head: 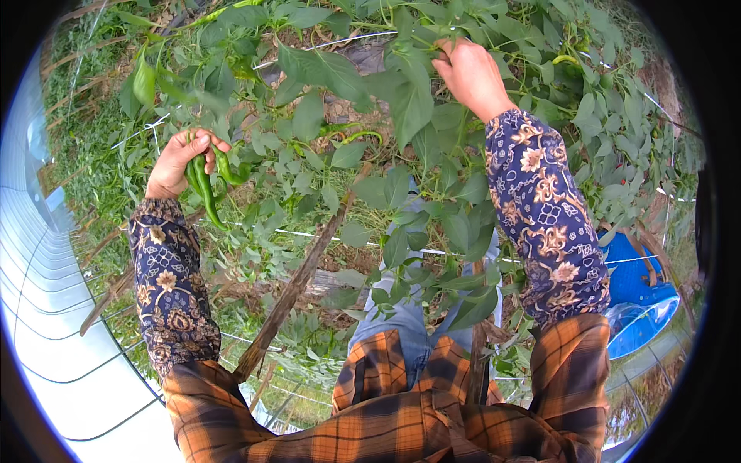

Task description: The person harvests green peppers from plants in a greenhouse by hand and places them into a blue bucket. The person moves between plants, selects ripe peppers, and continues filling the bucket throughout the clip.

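Note:
Several long green chili peppers (202,179) hang by their stems from my left hand (184,159), whose thumb and fingers are pinched around them. At the upper right, my right hand (472,74) is bent in among the leaves of a pepper plant (411,104); its fingertips are partly hidden by foliage, so what they grip cannot be told. Curved green peppers (362,136) hang in the foliage between my hands. Another pale green pepper (565,59) shows to the right of my right hand.
Wooden stakes (301,278) rise among the plants, with white strings (324,234) running across the rows. A blue container (634,289) with clear plastic in it lies at the right. Greenhouse film over a metal frame (63,324) curves along the left.

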A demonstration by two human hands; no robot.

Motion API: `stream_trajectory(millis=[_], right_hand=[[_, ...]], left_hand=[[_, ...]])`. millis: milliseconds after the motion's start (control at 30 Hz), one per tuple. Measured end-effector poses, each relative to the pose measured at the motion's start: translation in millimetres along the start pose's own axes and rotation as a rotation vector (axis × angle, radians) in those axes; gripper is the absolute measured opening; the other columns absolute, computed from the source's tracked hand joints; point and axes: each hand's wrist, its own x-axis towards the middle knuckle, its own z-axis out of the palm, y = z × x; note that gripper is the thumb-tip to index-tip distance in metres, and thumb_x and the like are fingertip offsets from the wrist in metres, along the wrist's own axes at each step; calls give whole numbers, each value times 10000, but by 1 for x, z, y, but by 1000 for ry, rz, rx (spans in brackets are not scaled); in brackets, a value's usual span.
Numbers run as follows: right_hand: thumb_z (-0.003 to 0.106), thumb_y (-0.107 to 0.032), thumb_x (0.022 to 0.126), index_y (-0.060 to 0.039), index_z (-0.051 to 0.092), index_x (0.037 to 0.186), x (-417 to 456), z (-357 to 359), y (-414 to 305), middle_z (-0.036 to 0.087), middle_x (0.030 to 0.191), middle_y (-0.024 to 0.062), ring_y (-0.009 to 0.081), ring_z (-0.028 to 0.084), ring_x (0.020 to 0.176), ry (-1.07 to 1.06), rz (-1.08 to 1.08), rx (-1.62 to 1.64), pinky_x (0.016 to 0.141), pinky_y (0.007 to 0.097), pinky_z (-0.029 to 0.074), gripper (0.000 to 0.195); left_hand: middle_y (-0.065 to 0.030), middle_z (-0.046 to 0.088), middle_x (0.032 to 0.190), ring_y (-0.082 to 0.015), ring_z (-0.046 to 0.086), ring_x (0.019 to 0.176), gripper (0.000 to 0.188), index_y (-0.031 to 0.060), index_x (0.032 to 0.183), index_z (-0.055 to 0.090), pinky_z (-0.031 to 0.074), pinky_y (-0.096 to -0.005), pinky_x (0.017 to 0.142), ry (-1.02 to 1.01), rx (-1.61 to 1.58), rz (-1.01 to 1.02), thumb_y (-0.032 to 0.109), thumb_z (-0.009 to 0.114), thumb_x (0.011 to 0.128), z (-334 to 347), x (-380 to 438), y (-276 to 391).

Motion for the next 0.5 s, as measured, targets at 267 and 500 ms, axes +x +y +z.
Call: stream_trajectory(millis=[267, 500], right_hand=[[709, -314, 825, 18, 501, 1284, -60, -44, -118, 582, 1181, 214, 337, 569, 1096, -4, -279, 710, 926, 418, 479, 603], [800, -140, 687, -16, 449, 1257, -111, -72, -136, 607, 1037, 79, 163, 596, 974, -243, 369, 1266, 848, 321, 493, 681]], left_hand=[[-81, 649, 897, -119, 596, 741, 152, 63, 968, 582, 503, -241, 658, -154, -304, 223, 208, 539, 979, 124, -9, 23], [-49, 634, 950, -104, 590, 842, 106, 42, 1018, 582, 491, -246, 762, -105, -303, 224, 103, 597, 933, 285, 8, 61]])
